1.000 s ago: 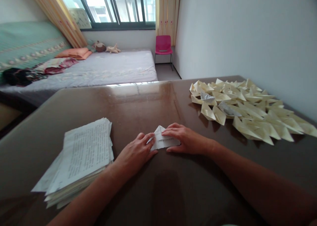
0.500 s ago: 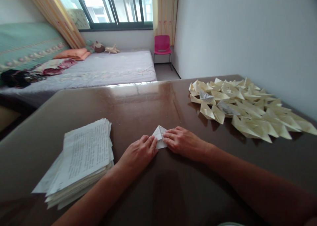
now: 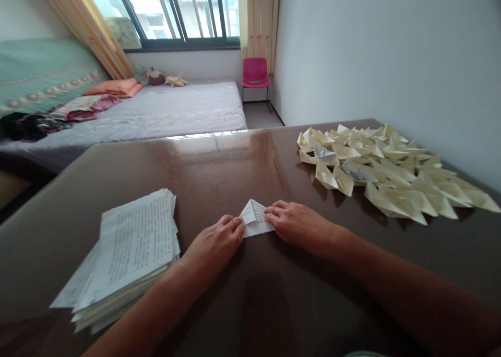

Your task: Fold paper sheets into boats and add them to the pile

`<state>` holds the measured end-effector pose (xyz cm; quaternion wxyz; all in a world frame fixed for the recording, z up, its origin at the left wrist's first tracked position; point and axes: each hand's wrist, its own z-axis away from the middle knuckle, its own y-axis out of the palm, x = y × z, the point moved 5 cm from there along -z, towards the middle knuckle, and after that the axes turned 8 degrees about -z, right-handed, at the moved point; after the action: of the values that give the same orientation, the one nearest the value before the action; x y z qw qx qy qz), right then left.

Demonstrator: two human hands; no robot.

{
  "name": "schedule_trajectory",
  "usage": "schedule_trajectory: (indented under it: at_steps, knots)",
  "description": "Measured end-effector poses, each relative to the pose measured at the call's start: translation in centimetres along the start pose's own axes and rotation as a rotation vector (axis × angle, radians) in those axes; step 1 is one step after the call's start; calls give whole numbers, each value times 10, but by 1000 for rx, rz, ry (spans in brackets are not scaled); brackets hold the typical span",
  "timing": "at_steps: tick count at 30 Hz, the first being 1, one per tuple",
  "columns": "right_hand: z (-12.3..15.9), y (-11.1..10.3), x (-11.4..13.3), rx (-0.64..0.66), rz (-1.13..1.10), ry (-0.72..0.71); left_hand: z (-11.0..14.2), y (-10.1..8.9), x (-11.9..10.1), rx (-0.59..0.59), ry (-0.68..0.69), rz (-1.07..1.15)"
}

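Note:
A small sheet of printed paper, folded to a peak at the top with a flat strip along its lower edge, lies on the brown table in front of me. My left hand grips its left edge, the fingers bent and close together. At the right edge, my right hand has its fingertips on the paper, fingers together. Both thumbs are mostly hidden. To the left, beside my left forearm, sits a stack of printed sheets.
Many folded paper boats, mostly cream, crowd the right side of the glossy table near the wall. Beyond the table are a bed and a pink chair. A pale rim shows at the bottom edge.
My hands have moved slightly apart, the right one to the right. More of the folded paper's lower strip and right side now shows.

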<state>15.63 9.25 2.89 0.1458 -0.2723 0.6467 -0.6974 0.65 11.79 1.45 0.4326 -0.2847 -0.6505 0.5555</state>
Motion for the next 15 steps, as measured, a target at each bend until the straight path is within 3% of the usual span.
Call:
schedule_trajectory:
  at_steps: [7,15]
  knots:
    - [1,-1,-2,50,139,16,3,5,-2,24,20,16]
    - [0,4,-2,34,115,-2,0,8,-1,23,16,4]
